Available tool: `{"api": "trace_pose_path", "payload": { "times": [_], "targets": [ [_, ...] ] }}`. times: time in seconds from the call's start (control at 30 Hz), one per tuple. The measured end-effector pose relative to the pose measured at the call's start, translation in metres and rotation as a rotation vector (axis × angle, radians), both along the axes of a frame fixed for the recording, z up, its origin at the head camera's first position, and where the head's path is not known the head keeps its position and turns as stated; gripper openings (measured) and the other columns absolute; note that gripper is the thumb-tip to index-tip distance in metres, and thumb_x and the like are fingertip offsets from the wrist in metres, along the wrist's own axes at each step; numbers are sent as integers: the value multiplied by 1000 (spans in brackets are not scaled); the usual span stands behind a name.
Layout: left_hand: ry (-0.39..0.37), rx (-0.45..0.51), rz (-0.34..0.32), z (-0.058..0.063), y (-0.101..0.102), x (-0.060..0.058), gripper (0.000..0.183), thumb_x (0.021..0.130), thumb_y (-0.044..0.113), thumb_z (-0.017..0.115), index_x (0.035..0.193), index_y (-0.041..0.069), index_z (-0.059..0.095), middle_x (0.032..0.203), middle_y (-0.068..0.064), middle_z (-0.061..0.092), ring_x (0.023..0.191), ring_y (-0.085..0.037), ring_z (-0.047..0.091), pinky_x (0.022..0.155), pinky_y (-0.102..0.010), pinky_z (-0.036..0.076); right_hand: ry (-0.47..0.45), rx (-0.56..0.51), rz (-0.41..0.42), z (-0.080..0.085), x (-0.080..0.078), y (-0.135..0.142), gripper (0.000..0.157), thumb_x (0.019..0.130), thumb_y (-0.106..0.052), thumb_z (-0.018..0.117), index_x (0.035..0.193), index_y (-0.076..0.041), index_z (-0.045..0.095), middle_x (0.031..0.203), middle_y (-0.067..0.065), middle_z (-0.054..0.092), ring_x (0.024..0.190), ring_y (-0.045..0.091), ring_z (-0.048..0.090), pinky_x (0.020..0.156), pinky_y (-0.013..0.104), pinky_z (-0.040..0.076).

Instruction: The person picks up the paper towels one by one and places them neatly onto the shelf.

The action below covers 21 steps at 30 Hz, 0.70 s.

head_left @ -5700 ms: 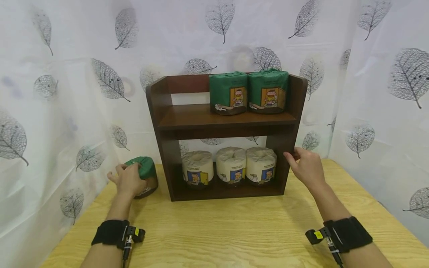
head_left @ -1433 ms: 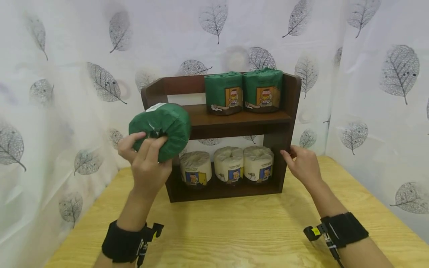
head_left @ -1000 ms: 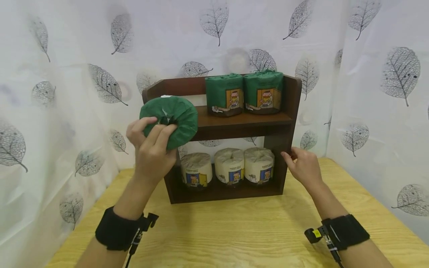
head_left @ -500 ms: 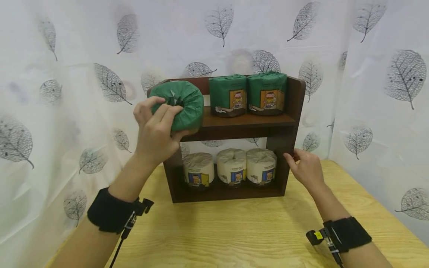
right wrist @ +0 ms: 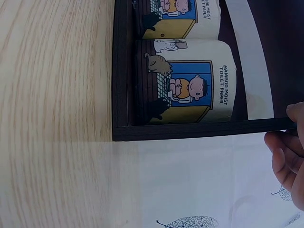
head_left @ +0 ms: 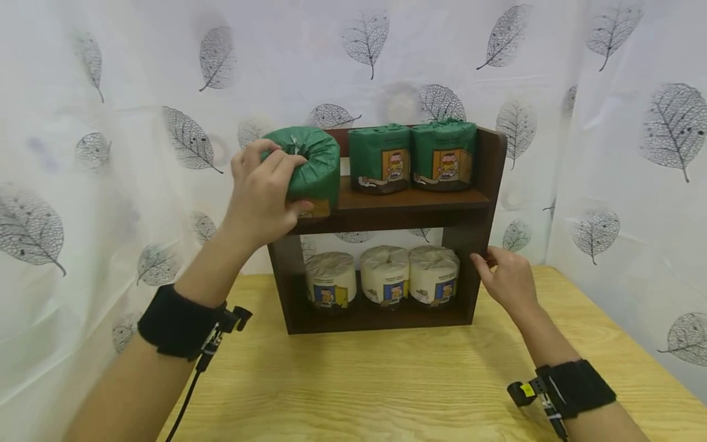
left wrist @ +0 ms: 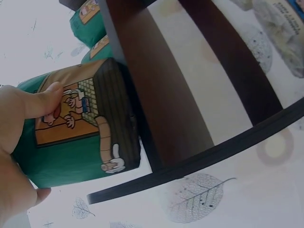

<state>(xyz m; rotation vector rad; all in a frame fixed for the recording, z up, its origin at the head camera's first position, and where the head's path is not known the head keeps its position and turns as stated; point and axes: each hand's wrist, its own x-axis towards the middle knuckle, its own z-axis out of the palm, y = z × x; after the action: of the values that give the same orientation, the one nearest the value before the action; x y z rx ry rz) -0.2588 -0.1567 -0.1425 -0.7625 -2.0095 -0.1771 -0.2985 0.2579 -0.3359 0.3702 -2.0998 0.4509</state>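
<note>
My left hand (head_left: 262, 193) grips a green-wrapped toilet roll (head_left: 317, 175) at the left end of the upper shelf. Its fingers are at the roll's top hole and the thumb presses the printed side, as the left wrist view shows. The roll is tilted at the front edge of the upper board; whether it touches the wood I cannot tell. With thumb and fingers my right hand (head_left: 508, 279) pinches the right side panel of the dark brown shelf (head_left: 386, 328). In the right wrist view that panel's edge runs between thumb and fingers.
Two green toilet rolls (head_left: 381, 159) stand side by side on the upper board's right. Below stand three cream toilet rolls (head_left: 385, 276), the left one slightly apart. The shelf stands on a wooden table (head_left: 353, 380), before a leaf-print curtain (head_left: 298, 61).
My left hand took the green roll from the table left of the shelf, lifted it, and has moved it right and up to the upper board. The right hand stays at the side panel.
</note>
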Motion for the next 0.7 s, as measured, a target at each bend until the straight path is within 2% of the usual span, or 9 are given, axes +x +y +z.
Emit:
{"api": "trace_pose_path", "payload": {
  "times": [0.3, 0.5, 0.7],
  "targets": [
    [-213, -83, 87, 24, 0, -4, 62, 69, 33, 79, 119, 9, 53, 117, -11, 56, 118, -30, 30, 95, -56, 23, 2, -5, -1, 0, 0, 1, 27, 84, -22, 64, 65, -6, 53, 66, 14, 63, 59, 30, 59, 51, 47, 47],
    [-322, -120, 122, 37, 0, -11, 64, 70, 34, 77, 122, 9, 50, 121, -11, 54, 119, -30, 29, 93, -56, 26, 8, -5, 5, 0, 0, 0, 25, 83, -21, 65, 68, -4, 56, 66, 14, 64, 59, 30, 59, 51, 47, 47],
    [-442, -160, 132, 51, 0, -22, 63, 71, 35, 76, 122, 8, 50, 117, -12, 54, 118, -32, 30, 89, -55, 30, 10, -3, 1, -1, -1, 0, 26, 83, -23, 65, 68, -4, 56, 66, 13, 63, 59, 29, 59, 50, 46, 47]
  ]
}}
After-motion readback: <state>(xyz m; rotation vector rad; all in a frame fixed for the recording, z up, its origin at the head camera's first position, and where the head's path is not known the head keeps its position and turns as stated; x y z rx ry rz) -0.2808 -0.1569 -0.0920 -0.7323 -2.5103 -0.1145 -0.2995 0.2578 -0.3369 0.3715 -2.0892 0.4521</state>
